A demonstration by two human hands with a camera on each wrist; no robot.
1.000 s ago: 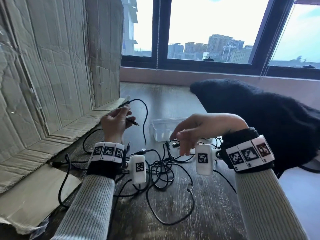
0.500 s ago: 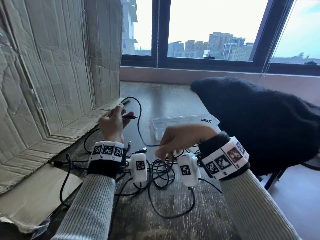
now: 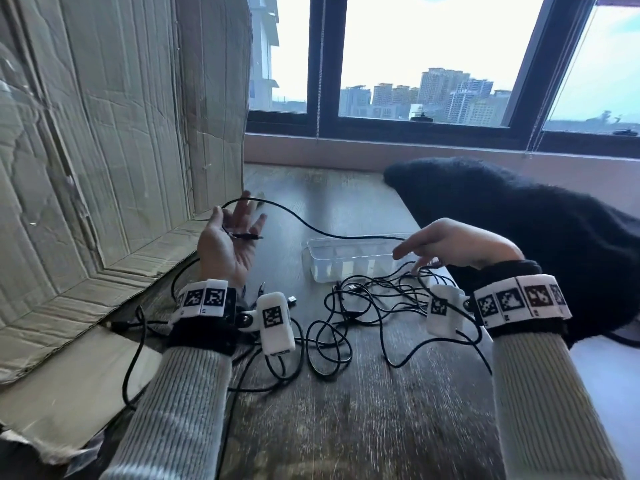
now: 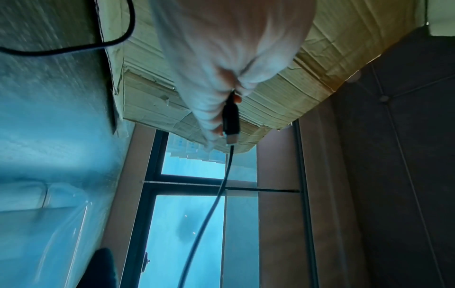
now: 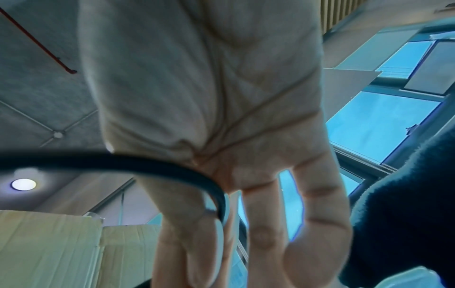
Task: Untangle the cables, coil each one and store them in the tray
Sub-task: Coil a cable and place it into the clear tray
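Observation:
My left hand (image 3: 235, 223) is palm up by the cardboard, fingers spread. The plug (image 3: 247, 236) of a black cable (image 3: 329, 234) lies across the palm. In the left wrist view the thumb pins that plug (image 4: 230, 117). The cable arcs over my fingers and runs right above the clear plastic tray (image 3: 332, 271) to my right hand (image 3: 433, 244). There thumb and forefinger pinch the cable (image 5: 123, 161). A tangle of black cables (image 3: 346, 313) lies on the wooden table in front of the tray, between my wrists.
Creased cardboard (image 3: 104, 168) stands along the left, its flap lying on the table. A black fuzzy garment (image 3: 519, 230) covers the right side beside the tray. More cable loops trail under my left wrist. The window sill closes off the far end.
My left hand has turned palm up and spread its fingers, the plug still on it. My right hand has moved right and up, drawing the cable out across the tray.

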